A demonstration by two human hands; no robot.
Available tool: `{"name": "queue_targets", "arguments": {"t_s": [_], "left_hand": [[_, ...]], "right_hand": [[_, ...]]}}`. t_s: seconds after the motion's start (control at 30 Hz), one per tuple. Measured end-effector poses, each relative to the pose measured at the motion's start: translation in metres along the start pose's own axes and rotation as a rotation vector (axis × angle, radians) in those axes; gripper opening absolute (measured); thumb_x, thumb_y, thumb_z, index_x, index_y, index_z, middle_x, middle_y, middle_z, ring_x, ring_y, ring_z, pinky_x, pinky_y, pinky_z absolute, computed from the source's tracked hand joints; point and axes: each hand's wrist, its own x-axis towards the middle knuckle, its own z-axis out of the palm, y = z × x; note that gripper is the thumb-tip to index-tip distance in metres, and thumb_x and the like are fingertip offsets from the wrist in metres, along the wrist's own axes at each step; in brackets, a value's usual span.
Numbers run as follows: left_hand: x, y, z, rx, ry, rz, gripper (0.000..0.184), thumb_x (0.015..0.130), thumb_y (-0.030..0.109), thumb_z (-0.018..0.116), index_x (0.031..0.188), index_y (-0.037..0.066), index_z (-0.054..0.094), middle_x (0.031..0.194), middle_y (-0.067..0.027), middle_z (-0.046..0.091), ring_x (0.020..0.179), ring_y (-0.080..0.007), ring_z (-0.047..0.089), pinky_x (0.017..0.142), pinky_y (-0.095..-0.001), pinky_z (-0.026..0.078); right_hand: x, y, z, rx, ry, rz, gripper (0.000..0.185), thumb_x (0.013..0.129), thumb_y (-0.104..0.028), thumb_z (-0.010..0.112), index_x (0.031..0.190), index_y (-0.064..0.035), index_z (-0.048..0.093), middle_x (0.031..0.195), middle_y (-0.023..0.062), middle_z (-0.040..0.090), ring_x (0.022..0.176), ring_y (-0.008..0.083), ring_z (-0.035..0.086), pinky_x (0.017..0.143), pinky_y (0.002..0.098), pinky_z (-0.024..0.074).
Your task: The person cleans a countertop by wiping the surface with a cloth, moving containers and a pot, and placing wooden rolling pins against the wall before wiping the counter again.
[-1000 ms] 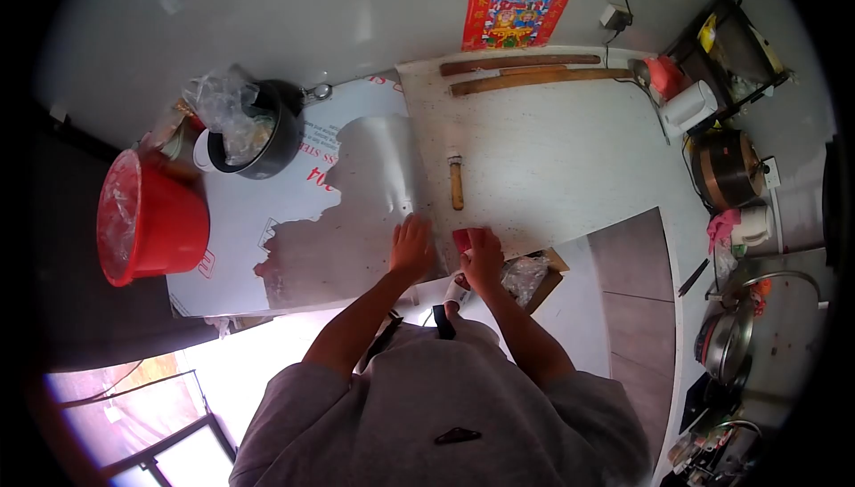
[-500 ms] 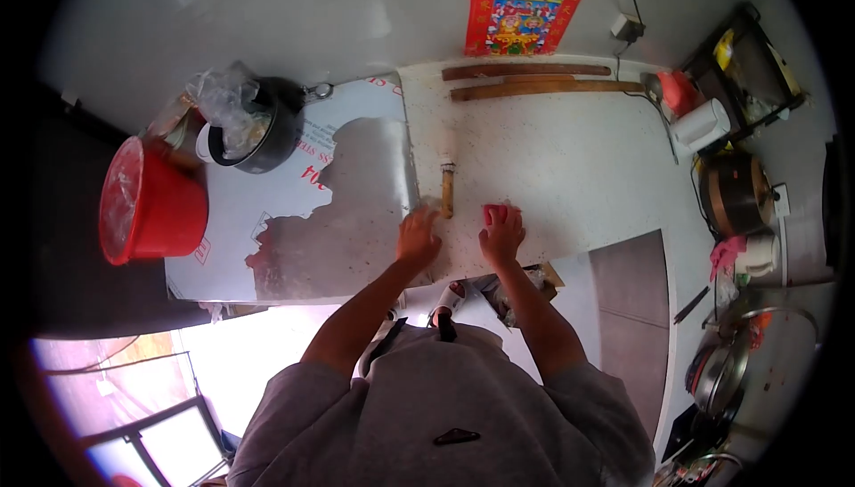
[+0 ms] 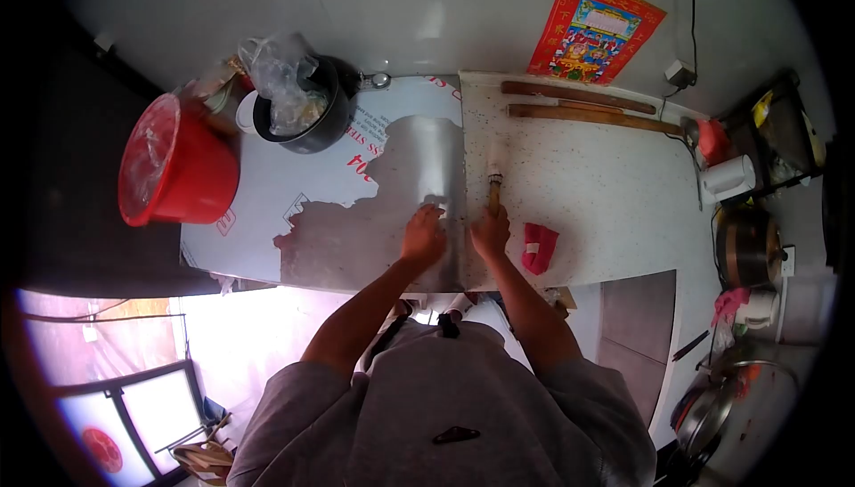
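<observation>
At the tabletop (image 3: 614,175), the handle (image 3: 495,188) points to twelve o'clock, gripped in the right hand (image 3: 490,232); the red cloth (image 3: 540,252) lies at that hand's four o'clock. At its nine o'clock, the left hand (image 3: 424,236) is over the metal sheet (image 3: 356,242), fingers bent; whether they pinch anything, I cannot tell.

Dim room, glaring floor

Strong light whitens the floor (image 3: 258,331) on the near side of the steel sheet (image 3: 374,238); a pale glare streaks its right part; beyond it, the grey wall (image 3: 356,6) carries a faint reflection; far right of it, a metal pan (image 3: 708,420) looks murky; lens distortion bows edges; corners go black.
</observation>
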Motion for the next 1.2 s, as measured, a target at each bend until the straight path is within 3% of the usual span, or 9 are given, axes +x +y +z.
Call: {"name": "queue_targets", "arguments": {"t_s": [0.17,0.47,0.57,0.63,0.67,0.83,0.97,1.03,1.2], "left_hand": [[0.010,-0.019,-0.019,-0.086,-0.022,-0.005,0.048,0.072,0.004,0.054,0.119,0.004,0.053,0.127,-0.0186,0.051,0.118,-0.0374,0.049,0.101,-0.0445,0.040],[0.014,-0.051,-0.047,-0.328,-0.218,-0.164,0.044,0.079,0.014,0.053,0.122,0.007,0.053,0.127,-0.0172,0.052,0.115,-0.0377,0.051,0.096,-0.0438,0.044],[0.013,-0.058,-0.060,-0.398,-0.372,-0.200,0.040,0.082,0.018,0.054,0.120,0.007,0.054,0.126,-0.0173,0.053,0.113,-0.0383,0.052,0.094,-0.0434,0.045],[0.012,-0.057,-0.070,-0.246,-0.399,-0.058,0.038,0.083,0.021,0.056,0.118,0.006,0.055,0.123,-0.0179,0.054,0.112,-0.0385,0.053,0.093,-0.0434,0.045],[0.009,-0.064,-0.066,-0.293,-0.328,-0.057,0.038,0.083,0.021,0.056,0.118,0.006,0.055,0.122,-0.0181,0.054,0.111,-0.0383,0.053,0.093,-0.0434,0.045],[0.000,-0.085,-0.038,-0.358,-0.142,-0.122,0.037,0.082,0.019,0.058,0.117,0.006,0.055,0.118,-0.0195,0.054,0.111,-0.0380,0.052,0.096,-0.0450,0.043],[0.006,-0.088,-0.015,0.048,-0.070,0.049,0.047,0.081,0.017,0.060,0.124,0.001,0.050,0.123,-0.0215,0.051,0.119,-0.0376,0.047,0.099,-0.0450,0.039],[-0.001,-0.089,0.010,0.314,0.124,0.176,0.053,0.081,0.017,0.061,0.129,-0.002,0.046,0.125,-0.0225,0.050,0.121,-0.0371,0.046,0.100,-0.0447,0.038],[0.002,-0.067,0.043,0.533,0.162,0.295,0.054,0.084,0.019,0.056,0.131,-0.005,0.043,0.123,-0.0248,0.050,0.112,-0.0385,0.050,0.098,-0.0459,0.038]], "right_hand": [[-0.021,-0.038,0.038,0.381,0.193,-0.190,0.051,0.077,-0.018,0.067,0.123,-0.0003,0.054,0.124,0.0269,0.044,0.117,0.0445,0.045,0.100,0.0475,0.0377],[-0.059,-0.106,0.079,0.445,0.023,-0.280,0.068,0.082,-0.016,0.064,0.139,0.0000,0.031,0.134,0.0283,0.032,0.122,0.0427,0.039,0.102,0.0446,0.0353],[-0.067,-0.120,0.090,0.258,0.177,-0.494,0.065,0.081,-0.014,0.064,0.137,0.0005,0.033,0.129,0.0269,0.038,0.118,0.0415,0.044,0.100,0.0449,0.0372],[-0.071,-0.129,0.087,0.438,0.112,-0.369,0.056,0.081,-0.012,0.063,0.130,0.0007,0.040,0.123,0.0250,0.043,0.113,0.0409,0.047,0.097,0.0454,0.0387],[-0.072,-0.135,0.084,0.526,0.079,-0.305,0.052,0.081,-0.011,0.063,0.127,0.0007,0.043,0.121,0.0240,0.046,0.111,0.0406,0.048,0.095,0.0457,0.0394],[-0.063,-0.100,0.088,0.149,0.158,-0.409,0.040,0.075,-0.005,0.061,0.113,0.0006,0.053,0.111,0.0218,0.052,0.107,0.0390,0.051,0.092,0.0463,0.0411],[-0.066,-0.064,0.063,0.181,0.389,-0.301,0.042,0.072,-0.006,0.061,0.113,-0.0021,0.055,0.116,0.0232,0.052,0.111,0.0398,0.050,0.096,0.0468,0.0403],[-0.062,-0.043,0.046,0.072,0.416,-0.222,0.049,0.072,-0.010,0.064,0.119,-0.0036,0.053,0.123,0.0245,0.049,0.116,0.0418,0.046,0.099,0.0476,0.0379],[-0.065,0.008,0.003,-0.127,0.416,-0.035,0.067,0.072,-0.018,0.070,0.133,-0.0078,0.044,0.134,0.0266,0.040,0.125,0.0438,0.038,0.100,0.0545,0.0335]]}}
